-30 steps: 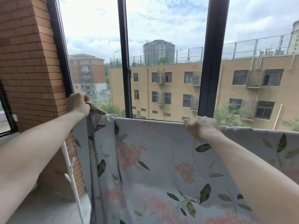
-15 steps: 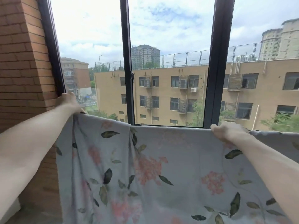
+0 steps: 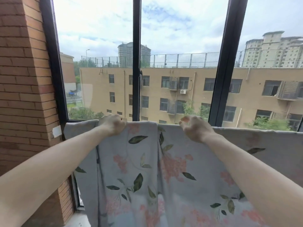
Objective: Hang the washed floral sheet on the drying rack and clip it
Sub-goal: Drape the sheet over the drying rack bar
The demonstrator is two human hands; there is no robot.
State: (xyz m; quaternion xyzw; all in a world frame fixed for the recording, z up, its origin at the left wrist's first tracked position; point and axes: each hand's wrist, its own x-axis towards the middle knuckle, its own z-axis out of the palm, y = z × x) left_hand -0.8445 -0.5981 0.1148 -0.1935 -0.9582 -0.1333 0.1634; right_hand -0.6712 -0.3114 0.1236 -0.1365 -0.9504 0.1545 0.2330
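Left hand (image 3: 114, 124) grips floral sheet (image 3: 177, 163) top | right hand (image 3: 195, 128) loosely curled above

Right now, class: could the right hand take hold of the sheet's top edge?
Probably yes. The right hand hovers with curled fingers just over the floral sheet at its top edge, and nothing lies between them.

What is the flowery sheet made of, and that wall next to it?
The floral sheet looks like soft woven cloth, probably cotton: matte, hanging in folds. The wall is reddish-brown brick with rough faces and pale mortar lines, though it could be brick-look tile.
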